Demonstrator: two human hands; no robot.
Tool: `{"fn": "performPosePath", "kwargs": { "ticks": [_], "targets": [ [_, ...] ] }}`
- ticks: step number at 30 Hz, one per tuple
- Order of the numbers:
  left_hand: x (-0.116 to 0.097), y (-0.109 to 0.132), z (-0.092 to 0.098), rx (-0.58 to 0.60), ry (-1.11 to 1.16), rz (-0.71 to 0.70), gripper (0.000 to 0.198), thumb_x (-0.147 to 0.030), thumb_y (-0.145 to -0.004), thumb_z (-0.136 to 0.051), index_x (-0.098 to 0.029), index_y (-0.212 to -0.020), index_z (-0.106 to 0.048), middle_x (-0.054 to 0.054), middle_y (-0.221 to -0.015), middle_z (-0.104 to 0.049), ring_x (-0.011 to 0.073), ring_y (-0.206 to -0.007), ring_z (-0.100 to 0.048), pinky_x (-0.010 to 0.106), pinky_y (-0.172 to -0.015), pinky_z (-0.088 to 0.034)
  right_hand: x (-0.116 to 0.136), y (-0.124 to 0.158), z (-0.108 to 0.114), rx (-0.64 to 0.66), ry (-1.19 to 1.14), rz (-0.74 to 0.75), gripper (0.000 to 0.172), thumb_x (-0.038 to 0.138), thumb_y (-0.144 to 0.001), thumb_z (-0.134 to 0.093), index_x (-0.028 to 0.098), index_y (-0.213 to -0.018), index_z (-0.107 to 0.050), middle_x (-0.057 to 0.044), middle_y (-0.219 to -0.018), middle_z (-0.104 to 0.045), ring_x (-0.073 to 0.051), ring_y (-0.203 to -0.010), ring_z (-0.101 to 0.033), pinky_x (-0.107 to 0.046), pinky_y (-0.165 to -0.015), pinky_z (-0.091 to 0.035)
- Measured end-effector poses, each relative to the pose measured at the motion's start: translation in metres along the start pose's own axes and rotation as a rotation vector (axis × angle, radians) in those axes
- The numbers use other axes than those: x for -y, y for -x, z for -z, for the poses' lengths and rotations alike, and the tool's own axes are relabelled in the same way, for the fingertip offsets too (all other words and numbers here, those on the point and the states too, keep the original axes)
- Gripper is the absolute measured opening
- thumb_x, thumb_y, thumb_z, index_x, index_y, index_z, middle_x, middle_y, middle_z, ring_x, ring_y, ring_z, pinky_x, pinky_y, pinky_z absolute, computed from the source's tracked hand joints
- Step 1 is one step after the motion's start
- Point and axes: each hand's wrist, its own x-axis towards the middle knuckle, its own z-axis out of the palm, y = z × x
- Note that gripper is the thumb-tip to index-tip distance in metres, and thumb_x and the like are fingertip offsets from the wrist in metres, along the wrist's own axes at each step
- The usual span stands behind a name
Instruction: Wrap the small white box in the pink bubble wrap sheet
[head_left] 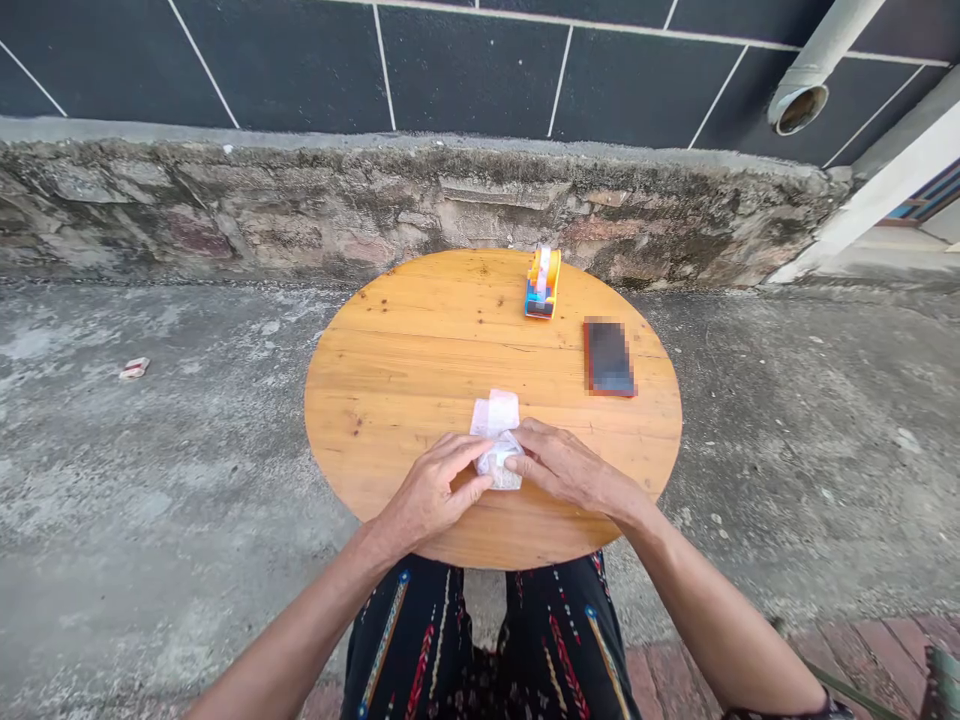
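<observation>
Both hands meet at the near edge of the round wooden table [420,350], where a small white packet [496,413] lies flat on the wood. The left hand [435,490] and the right hand [570,468] each pinch the packet's near end between thumb and curled fingertips, their tips almost touching. Farther across the table, well apart from the hands, sit an orange-and-blue tape dispenser [542,283] and, to its right, a dark phone [608,357].
</observation>
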Motion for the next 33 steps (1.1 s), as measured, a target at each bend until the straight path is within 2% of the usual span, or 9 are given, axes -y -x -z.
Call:
{"fn": "performPosePath", "kwargs": {
  "ticks": [6, 9, 12, 17, 20, 25, 28, 30, 33],
  "targets": [
    [0.006, 0.007, -0.006, -0.05, 0.042, -0.071, 0.036, -0.023, -0.089, -0.059, -0.021, -0.124, -0.056, 0.009, -0.118, -0.064, 0.0208, -0.11, -0.059, 0.038, -0.094, -0.049, 0.006, 0.003, 0.001, 0.002, 0.028, 0.052, 0.028, 0.037, -0.099, -0.042, 0.019, -0.11, -0.06, -0.008, -0.104, -0.062, -0.02, -0.095, -0.058, -0.035, -0.086, -0.046],
    [0.007, 0.015, -0.011, -0.083, 0.015, -0.122, 0.038, -0.02, -0.088, -0.06, -0.022, -0.125, -0.054, 0.009, -0.119, -0.063, 0.0207, -0.111, -0.058, 0.037, -0.094, -0.05, 0.011, 0.009, -0.004, -0.011, 0.077, 0.058, 0.034, 0.043, -0.093, -0.052, 0.019, -0.117, -0.058, -0.009, -0.109, -0.06, -0.021, -0.098, -0.056, -0.036, -0.086, -0.047],
    [0.006, 0.023, -0.017, -0.11, -0.039, -0.164, 0.039, -0.017, -0.087, -0.061, -0.021, -0.125, -0.053, 0.011, -0.12, -0.061, 0.0213, -0.111, -0.057, 0.038, -0.093, -0.05, 0.017, 0.017, -0.015, -0.075, 0.202, 0.064, 0.048, 0.043, -0.083, -0.066, 0.017, -0.122, -0.055, -0.012, -0.117, -0.057, -0.026, -0.104, -0.055, -0.041, -0.089, -0.046],
    [-0.003, 0.036, -0.02, -0.119, -0.058, -0.158, 0.037, -0.012, -0.086, -0.058, -0.023, -0.122, -0.055, 0.011, -0.119, -0.061, 0.0224, -0.112, -0.057, 0.04, -0.094, -0.05, 0.027, 0.025, -0.029, -0.104, 0.44, 0.068, 0.048, 0.035, -0.083, -0.068, 0.016, -0.124, -0.052, -0.015, -0.117, -0.058, -0.029, -0.097, -0.056, -0.044, -0.083, -0.046],
    [-0.012, 0.039, -0.015, -0.113, 0.032, -0.055, 0.035, -0.015, -0.083, -0.06, -0.022, -0.118, -0.059, 0.01, -0.123, -0.06, 0.023, -0.114, -0.056, 0.039, -0.097, -0.048, 0.033, 0.028, -0.031, -0.096, 0.506, 0.059, 0.045, 0.034, -0.086, -0.064, 0.015, -0.124, -0.052, -0.014, -0.116, -0.058, -0.028, -0.093, -0.056, -0.042, -0.08, -0.045],
    [-0.018, 0.021, -0.002, -0.182, 0.199, 0.38, 0.023, -0.027, -0.089, -0.05, -0.018, -0.103, -0.065, 0.006, -0.101, -0.067, 0.0174, -0.088, -0.063, 0.028, -0.078, -0.051, 0.038, 0.032, -0.032, -0.101, 0.557, 0.071, 0.043, 0.034, -0.088, -0.062, 0.015, -0.125, -0.05, -0.014, -0.113, -0.059, -0.027, -0.091, -0.056, -0.04, -0.079, -0.044],
    [-0.012, -0.005, 0.002, -0.06, 0.256, 0.526, 0.025, -0.032, -0.088, -0.048, -0.017, -0.09, -0.067, 0.001, -0.074, -0.065, 0.0134, -0.062, -0.057, 0.025, -0.059, -0.045, 0.039, 0.033, -0.035, -0.104, 0.603, 0.081, 0.045, 0.034, -0.087, -0.063, 0.013, -0.125, -0.05, -0.014, -0.116, -0.059, -0.027, -0.091, -0.056, -0.04, -0.078, -0.043],
    [-0.008, -0.024, 0.003, 0.041, 0.254, 0.523, 0.032, -0.035, -0.087, -0.046, -0.016, -0.065, -0.06, -0.002, -0.058, -0.056, 0.0121, -0.055, -0.052, 0.024, -0.054, -0.039, 0.04, 0.034, -0.036, -0.109, 0.625, 0.087, 0.045, 0.034, -0.087, -0.064, 0.013, -0.124, -0.05, -0.015, -0.119, -0.058, -0.027, -0.091, -0.057, -0.04, -0.079, -0.043],
    [-0.006, -0.046, 0.0, 0.129, 0.214, 0.537, 0.036, -0.039, -0.08, -0.052, -0.017, -0.052, -0.051, -0.003, -0.049, -0.049, 0.0112, -0.05, -0.046, 0.024, -0.049, -0.032, 0.04, 0.035, -0.038, -0.123, 0.638, 0.096, 0.045, 0.034, -0.088, -0.062, 0.012, -0.125, -0.05, -0.016, -0.122, -0.057, -0.027, -0.092, -0.057, -0.04, -0.079, -0.043]
  ]
}}
